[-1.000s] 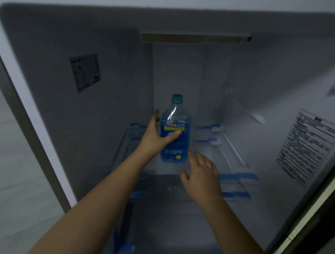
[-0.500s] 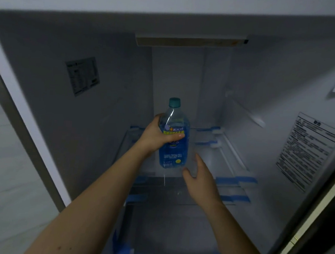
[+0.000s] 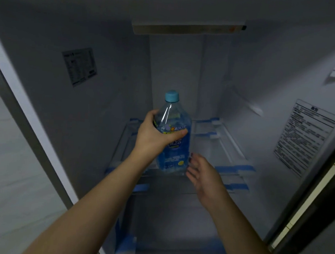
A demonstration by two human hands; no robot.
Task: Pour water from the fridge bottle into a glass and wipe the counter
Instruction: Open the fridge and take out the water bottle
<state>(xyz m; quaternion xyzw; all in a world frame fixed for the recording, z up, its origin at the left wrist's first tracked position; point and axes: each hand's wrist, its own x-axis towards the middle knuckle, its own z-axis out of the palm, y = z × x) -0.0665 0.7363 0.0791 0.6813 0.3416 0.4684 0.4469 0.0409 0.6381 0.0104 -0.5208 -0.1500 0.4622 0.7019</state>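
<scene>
A clear plastic bottle with a teal cap and a blue and yellow label is inside the open fridge, upright and lifted off the glass shelf. My left hand grips it around the upper body, thumb across the label. My right hand is just right of the bottle's base, palm turned toward it, fingers straight and holding nothing. No glass or counter is in view.
The fridge interior is dim, with white walls, a printed sticker on the left wall and a warning label on the right. Blue tape strips mark the shelf edges. A lower shelf sits below. Pale floor lies at the left.
My left hand has closed around the bottle and lifted it off the shelf toward me. My right hand has turned palm-in beside the bottle's base.
</scene>
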